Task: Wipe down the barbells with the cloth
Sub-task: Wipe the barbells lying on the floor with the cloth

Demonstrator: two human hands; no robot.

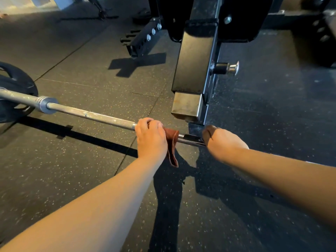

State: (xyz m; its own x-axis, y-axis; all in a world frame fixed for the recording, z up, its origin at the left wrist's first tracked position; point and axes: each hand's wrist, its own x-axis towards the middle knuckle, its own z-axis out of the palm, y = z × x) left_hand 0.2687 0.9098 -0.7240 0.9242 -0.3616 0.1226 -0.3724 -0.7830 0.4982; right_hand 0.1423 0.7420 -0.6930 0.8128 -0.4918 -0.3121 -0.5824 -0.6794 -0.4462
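Left grip (151,138) curled round cloth (172,144) on bar (91,115), frame centre. Right grip (221,140) wraps bar just right of cloth. Bar runs up-left to plate (16,82) at left edge.

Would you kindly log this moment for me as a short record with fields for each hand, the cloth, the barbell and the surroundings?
left hand: fingers curled over the cloth, holding it round the bar
right hand: grips the barbell to the right of the cloth
cloth: reddish-brown, one end hanging below the bar
barbell: steel, weight plate on its left end
surroundings: black rack upright just behind the hands, speckled rubber floor
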